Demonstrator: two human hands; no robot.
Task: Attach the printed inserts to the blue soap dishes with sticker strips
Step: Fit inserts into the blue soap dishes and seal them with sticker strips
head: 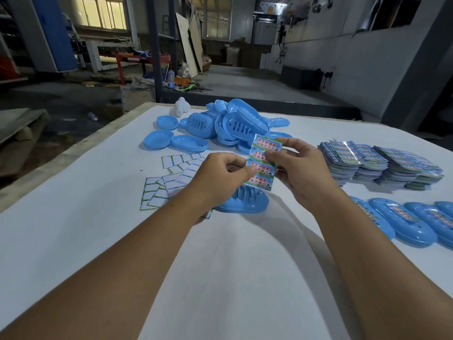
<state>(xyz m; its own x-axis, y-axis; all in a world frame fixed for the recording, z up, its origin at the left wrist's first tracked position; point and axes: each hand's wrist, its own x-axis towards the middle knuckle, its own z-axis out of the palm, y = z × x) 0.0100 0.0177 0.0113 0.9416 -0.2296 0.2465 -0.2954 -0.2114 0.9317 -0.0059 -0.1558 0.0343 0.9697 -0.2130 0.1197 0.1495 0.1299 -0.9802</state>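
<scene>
Strip [263,160] pinched by both hands, left [221,177] at its near-left edge, right [297,165] mid-right, above 1 dish [245,201]; we should peel slowly, then centre it over the slots.

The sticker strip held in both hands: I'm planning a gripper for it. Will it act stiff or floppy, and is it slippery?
The sticker strip is a thin sheet, pinched by the left hand and right hand, so it probably flexes easily and weighs little. It stays fairly flat between them, suggesting slight stiffness. Its glossy face may be slippery.
</scene>
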